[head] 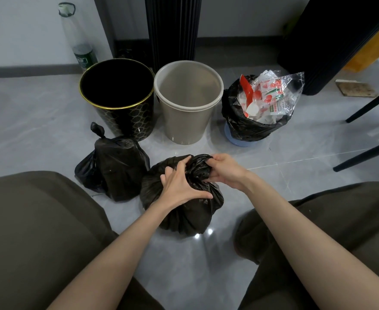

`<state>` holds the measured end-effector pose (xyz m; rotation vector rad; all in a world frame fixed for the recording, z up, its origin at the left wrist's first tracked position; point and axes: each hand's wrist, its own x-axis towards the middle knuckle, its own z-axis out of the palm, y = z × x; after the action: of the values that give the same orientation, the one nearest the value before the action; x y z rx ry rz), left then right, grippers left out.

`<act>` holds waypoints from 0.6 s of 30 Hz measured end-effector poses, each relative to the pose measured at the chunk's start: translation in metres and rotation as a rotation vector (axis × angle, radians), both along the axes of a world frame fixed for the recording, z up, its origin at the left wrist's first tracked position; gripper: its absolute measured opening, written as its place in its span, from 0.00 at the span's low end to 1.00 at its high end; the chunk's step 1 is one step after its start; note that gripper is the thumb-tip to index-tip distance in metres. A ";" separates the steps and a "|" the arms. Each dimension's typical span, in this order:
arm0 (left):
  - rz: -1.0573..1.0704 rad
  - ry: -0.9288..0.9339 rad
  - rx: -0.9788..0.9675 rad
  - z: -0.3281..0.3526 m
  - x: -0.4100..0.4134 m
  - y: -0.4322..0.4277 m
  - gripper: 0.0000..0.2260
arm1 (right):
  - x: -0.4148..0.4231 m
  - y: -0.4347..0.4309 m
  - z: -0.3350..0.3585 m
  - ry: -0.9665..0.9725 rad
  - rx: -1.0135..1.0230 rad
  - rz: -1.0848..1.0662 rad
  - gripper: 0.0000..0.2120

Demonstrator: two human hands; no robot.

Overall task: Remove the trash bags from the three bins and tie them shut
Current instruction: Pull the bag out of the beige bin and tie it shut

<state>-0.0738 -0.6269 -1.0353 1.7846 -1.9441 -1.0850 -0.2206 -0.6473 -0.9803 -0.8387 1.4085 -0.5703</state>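
Trash bag (184, 211) | left hand (180, 186), right hand (225, 171) grip gathered top | forearms converge

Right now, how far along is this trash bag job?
Done: the black-and-gold bin and the beige bin stand empty, and one tied bag sits knotted on the floor. In hand: the left hand and right hand grip the gathered top of the second bag, not yet knotted as far as I can see. Left: the third bag, full of wrappers, is still in the blue bin.
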 end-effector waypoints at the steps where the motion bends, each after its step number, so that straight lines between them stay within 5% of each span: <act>1: 0.020 0.014 0.002 0.002 -0.002 0.001 0.47 | 0.001 0.000 0.001 -0.029 0.017 -0.006 0.12; 4: 0.108 0.064 0.020 -0.001 -0.006 -0.001 0.33 | 0.005 -0.002 0.004 -0.107 0.061 -0.027 0.13; 13: 0.241 0.202 0.002 -0.015 -0.012 -0.008 0.18 | 0.002 -0.005 0.013 -0.232 0.097 -0.074 0.11; 18: 0.128 0.052 -0.102 -0.016 -0.007 -0.006 0.13 | -0.004 -0.011 0.013 0.268 -0.162 -0.025 0.06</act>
<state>-0.0808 -0.6328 -1.0513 1.7813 -1.7946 -0.9631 -0.2247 -0.6584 -0.9676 -1.0580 1.6333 -0.6138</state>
